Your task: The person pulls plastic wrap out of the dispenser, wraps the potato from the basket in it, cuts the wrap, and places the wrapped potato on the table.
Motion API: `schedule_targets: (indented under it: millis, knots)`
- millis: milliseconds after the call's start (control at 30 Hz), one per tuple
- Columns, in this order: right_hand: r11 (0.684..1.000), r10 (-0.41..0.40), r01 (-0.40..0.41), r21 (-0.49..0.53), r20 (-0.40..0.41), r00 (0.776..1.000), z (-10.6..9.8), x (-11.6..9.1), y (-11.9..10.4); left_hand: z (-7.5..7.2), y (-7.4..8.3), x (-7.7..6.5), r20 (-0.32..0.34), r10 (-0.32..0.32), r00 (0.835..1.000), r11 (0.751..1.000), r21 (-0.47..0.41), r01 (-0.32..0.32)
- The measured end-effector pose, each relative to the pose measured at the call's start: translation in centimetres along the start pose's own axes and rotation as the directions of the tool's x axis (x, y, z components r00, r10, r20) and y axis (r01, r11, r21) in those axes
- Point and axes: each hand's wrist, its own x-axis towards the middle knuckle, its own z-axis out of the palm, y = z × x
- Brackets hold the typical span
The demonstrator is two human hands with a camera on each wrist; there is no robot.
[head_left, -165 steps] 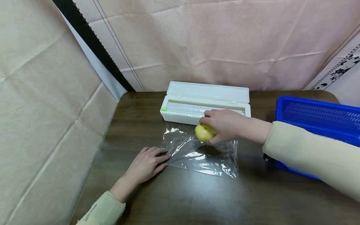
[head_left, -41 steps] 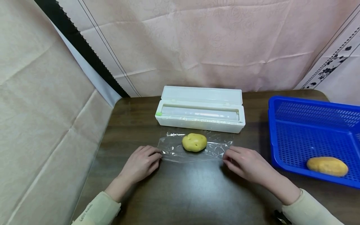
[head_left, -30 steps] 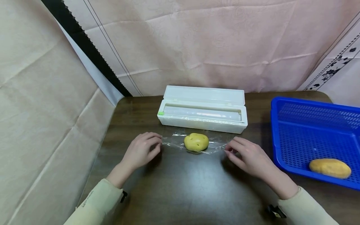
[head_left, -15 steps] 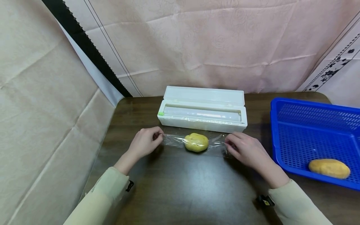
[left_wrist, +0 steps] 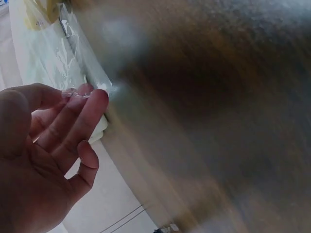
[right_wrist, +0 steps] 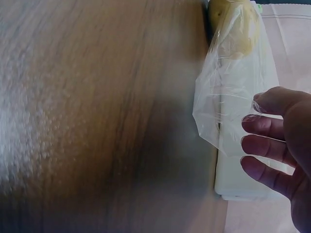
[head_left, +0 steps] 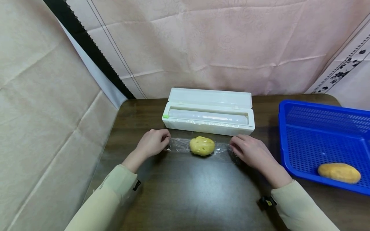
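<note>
A yellow potato [head_left: 202, 146] sits at the middle of the table, with clear plastic wrap [head_left: 180, 145] drawn over it and stretched out to both sides. My left hand [head_left: 153, 142] pinches the wrap's left end; in the left wrist view, thumb and fingertips meet on the film [left_wrist: 63, 58]. At the other end, my right hand [head_left: 252, 150] holds the film between thumb and forefinger. The right wrist view shows a loose flap of wrap [right_wrist: 209, 109] hanging between that hand and the potato [right_wrist: 233, 29].
Just behind the potato stands a white wrap dispenser [head_left: 208, 128] with its lid raised and a roll [head_left: 208, 116] inside. To the right, a blue basket [head_left: 292, 170] contains a second, longer potato [head_left: 339, 173]. A pink cloth [head_left: 219, 45] hangs behind the wooden table [head_left: 199, 199].
My right hand has set the potato on the wrap and let go. Both hands then lifted the near edge of the film over the potato, moving away from me, and the sheet became a narrow strip.
</note>
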Motion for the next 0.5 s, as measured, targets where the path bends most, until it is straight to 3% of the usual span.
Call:
schedule_targets:
  millis: [167, 300, 400, 500]
  knots:
    - [1.0, 0.005, -0.005, 0.009, 0.006, 1.0, 0.2, 0.0, 0.2, 0.2, -0.1, 0.3, -0.001, -0.014, 1.0, 1.0, 0.026, 0.014]
    - [1.0, 0.012, -0.012, 0.021, 0.013, 1.0, 0.2, 0.1, 0.2, 0.2, 0.3, 0.2, -0.104, 0.003, 0.995, 0.994, 0.108, 0.009]
    - [0.999, 0.021, -0.021, 0.028, 0.025, 0.999, 0.2, 0.1, 0.2, 0.2, 1.4, -0.2, -0.24, 0.072, 0.968, 0.984, 0.178, -0.029]
    - [0.999, 0.029, -0.03, 0.032, 0.035, 0.999, 0.2, 0.1, 0.2, 0.5, 3.1, -1.0, -0.297, 0.232, 0.926, 0.959, 0.232, -0.165]
